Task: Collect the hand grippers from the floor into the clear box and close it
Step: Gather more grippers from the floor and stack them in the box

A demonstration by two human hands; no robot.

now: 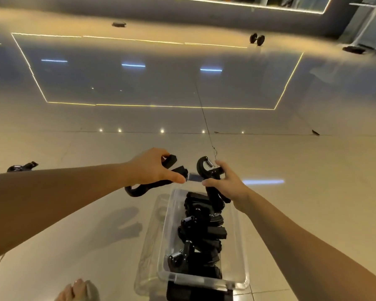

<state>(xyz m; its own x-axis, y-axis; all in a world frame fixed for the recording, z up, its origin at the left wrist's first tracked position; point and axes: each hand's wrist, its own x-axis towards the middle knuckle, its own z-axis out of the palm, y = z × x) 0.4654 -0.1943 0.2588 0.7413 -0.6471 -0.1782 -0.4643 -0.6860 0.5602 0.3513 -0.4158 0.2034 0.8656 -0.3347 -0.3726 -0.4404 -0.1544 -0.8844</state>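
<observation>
Black plastic hand grippers with steel springs (200,233) already fill much of the clear rectangular plastic box (239,235) on the glossy beige tiled floor (74,213), as a person holds two more over its far end. The left hand (150,168) curls round the handles of one black gripper (139,191), its loop hanging outside the box's left wall. The right hand (228,183) grips another black gripper (201,164) by a handle, seemingly poised to drop it straight in. The far end looks to have the most free room. What appears to be the clear lid (152,235) lies along the box's left side; further grippers (22,167) wait on the tiles at far left
</observation>
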